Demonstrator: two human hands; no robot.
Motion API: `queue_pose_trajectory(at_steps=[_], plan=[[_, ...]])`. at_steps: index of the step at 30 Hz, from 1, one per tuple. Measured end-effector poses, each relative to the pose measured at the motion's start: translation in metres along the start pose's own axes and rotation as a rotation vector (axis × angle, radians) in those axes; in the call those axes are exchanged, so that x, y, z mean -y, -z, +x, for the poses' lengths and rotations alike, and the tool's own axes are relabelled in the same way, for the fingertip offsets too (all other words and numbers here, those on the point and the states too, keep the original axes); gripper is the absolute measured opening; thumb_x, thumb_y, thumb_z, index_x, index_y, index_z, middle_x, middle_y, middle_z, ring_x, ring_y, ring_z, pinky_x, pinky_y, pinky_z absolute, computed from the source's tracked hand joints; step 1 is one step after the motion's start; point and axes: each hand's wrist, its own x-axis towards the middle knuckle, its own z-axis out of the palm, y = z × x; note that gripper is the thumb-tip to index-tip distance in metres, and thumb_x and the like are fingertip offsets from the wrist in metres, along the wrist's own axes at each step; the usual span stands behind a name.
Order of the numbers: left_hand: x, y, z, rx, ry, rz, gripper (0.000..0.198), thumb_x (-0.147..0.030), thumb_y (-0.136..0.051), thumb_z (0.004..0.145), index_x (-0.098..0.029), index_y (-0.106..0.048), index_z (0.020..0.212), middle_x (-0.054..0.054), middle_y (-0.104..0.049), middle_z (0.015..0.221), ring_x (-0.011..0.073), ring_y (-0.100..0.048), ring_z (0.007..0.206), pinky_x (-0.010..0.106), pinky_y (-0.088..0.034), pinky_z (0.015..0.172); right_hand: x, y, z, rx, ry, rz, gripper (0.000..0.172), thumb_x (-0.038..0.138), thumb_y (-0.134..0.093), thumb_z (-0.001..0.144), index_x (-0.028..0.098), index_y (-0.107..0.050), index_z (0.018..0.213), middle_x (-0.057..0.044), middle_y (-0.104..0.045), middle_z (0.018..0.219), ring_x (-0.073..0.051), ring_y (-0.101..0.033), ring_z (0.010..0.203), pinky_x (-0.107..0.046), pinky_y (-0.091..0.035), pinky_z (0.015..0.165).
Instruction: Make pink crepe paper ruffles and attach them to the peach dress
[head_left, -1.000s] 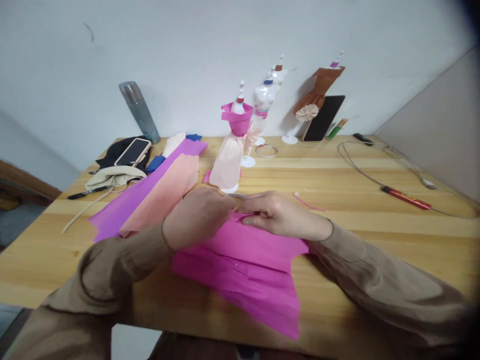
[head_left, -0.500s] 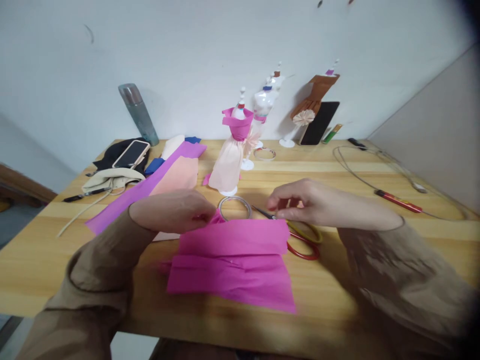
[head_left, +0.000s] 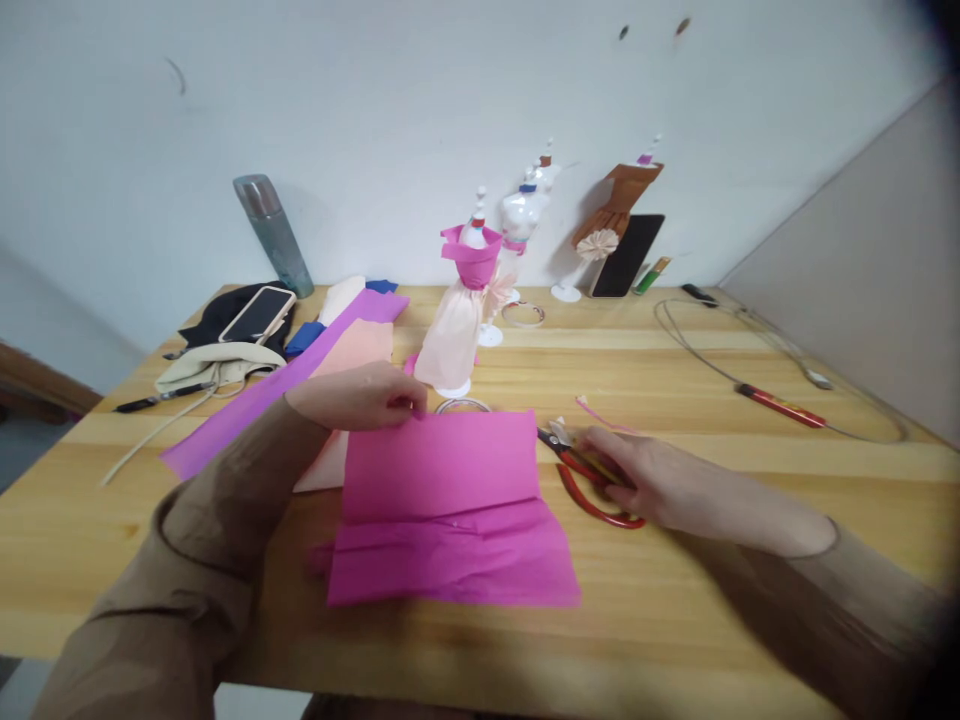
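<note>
A sheet of bright pink crepe paper lies flat on the wooden table in front of me. My left hand pinches its far left corner, fingers closed on the edge. My right hand rests on red-handled scissors just right of the paper, fingers curling round the handles. A wire ring peeks out behind the paper's far edge.
Longer purple and peach paper sheets lie at left. A small mannequin in a pink paper dress stands behind, with others near the wall. A phone on bags, a bottle, a cable and red tool sit around.
Both hands were together on the paper's top edge. My right hand has moved right and down onto the scissors. The paper now lies unfolded and flatter; my left hand keeps its corner.
</note>
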Motion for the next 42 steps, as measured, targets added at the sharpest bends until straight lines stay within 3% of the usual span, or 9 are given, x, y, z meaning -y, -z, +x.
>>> queue_pose_trajectory(at_steps=[5,8,11,14,18,24,30,37,42], plan=[[-0.003,0.002,0.001,-0.004,0.025,0.002,0.023,-0.003,-0.045,0.075,-0.014,-0.065,0.077,0.0,-0.064,0.073,0.0106,-0.055,0.069,0.02,-0.036,0.064,-0.022,0.01,-0.024,0.001,-0.082,0.203,0.031,0.034,-0.057,0.083,0.022,-0.052,0.111,-0.002,-0.06,0.072,-0.019,-0.056,0.06,-0.03,-0.045,0.054],[-0.007,0.004,0.002,-0.004,0.036,-0.011,0.021,-0.004,-0.045,0.076,-0.014,-0.064,0.076,-0.001,-0.062,0.071,0.0101,-0.053,0.067,0.02,-0.036,0.063,-0.04,0.018,-0.031,-0.126,-0.042,0.392,0.052,0.035,-0.064,0.08,0.029,-0.046,0.128,-0.003,-0.06,0.085,-0.02,-0.06,0.072,-0.031,-0.051,0.063],[-0.008,0.005,0.004,0.012,0.042,-0.023,0.022,-0.004,-0.044,0.076,-0.013,-0.064,0.076,-0.001,-0.062,0.071,0.0099,-0.053,0.066,0.02,-0.037,0.063,-0.047,0.025,-0.028,-0.122,0.007,0.544,0.073,0.035,-0.072,0.073,0.033,-0.036,0.136,0.0,-0.054,0.08,-0.019,-0.058,0.066,-0.028,-0.05,0.053],[-0.006,0.005,0.005,0.011,0.059,-0.018,0.022,-0.005,-0.045,0.076,-0.014,-0.065,0.077,-0.001,-0.064,0.073,0.0098,-0.055,0.068,0.019,-0.037,0.064,-0.04,0.031,-0.015,-0.022,0.003,0.529,0.056,0.036,-0.071,0.074,0.028,-0.049,0.125,-0.004,-0.059,0.089,-0.024,-0.062,0.082,-0.033,-0.054,0.066],[-0.005,0.005,0.005,0.011,0.085,-0.008,0.021,-0.008,-0.046,0.077,-0.014,-0.066,0.076,-0.001,-0.063,0.072,0.0094,-0.054,0.068,0.018,-0.037,0.063,-0.021,0.031,0.007,-0.044,0.136,0.472,0.046,0.04,-0.08,0.064,0.023,-0.057,0.101,-0.008,-0.063,0.105,-0.029,-0.06,0.102,-0.04,-0.05,0.089],[-0.009,0.008,0.004,0.028,0.058,-0.057,0.021,-0.01,-0.046,0.078,-0.014,-0.066,0.079,0.0,-0.065,0.078,0.0103,-0.056,0.073,0.018,-0.038,0.065,0.01,0.011,0.044,-0.222,0.087,0.547,0.034,0.04,-0.073,0.075,0.019,-0.054,0.094,-0.008,-0.064,0.097,-0.021,-0.062,0.081,-0.035,-0.051,0.072],[-0.005,0.007,0.003,0.009,0.072,-0.041,0.021,-0.009,-0.047,0.077,-0.014,-0.067,0.08,0.0,-0.064,0.075,0.0109,-0.055,0.07,0.019,-0.038,0.063,0.03,0.007,0.072,-0.129,0.079,0.805,0.038,0.037,-0.079,0.067,0.018,-0.05,0.084,-0.001,-0.059,0.078,-0.012,-0.055,0.062,-0.027,-0.046,0.056],[-0.012,0.004,0.009,-0.012,0.08,0.043,0.032,-0.031,-0.062,0.078,-0.017,-0.068,0.106,0.003,-0.068,0.087,0.0143,-0.057,0.076,0.022,-0.038,0.065,0.049,0.019,0.074,-0.127,0.121,0.73,0.033,0.037,-0.076,0.069,0.017,-0.053,0.079,0.0,-0.054,0.074,-0.011,-0.051,0.062,-0.026,-0.043,0.057],[-0.02,-0.009,0.031,-0.113,0.064,0.045,0.015,-0.02,-0.056,0.077,-0.012,-0.066,0.069,0.0,-0.059,0.064,0.0101,-0.049,0.061,0.023,-0.031,0.058,0.039,0.019,0.073,-0.17,0.148,0.654,0.03,0.035,-0.074,0.073,0.017,-0.056,0.089,-0.002,-0.059,0.08,-0.013,-0.055,0.066,-0.026,-0.045,0.061]])
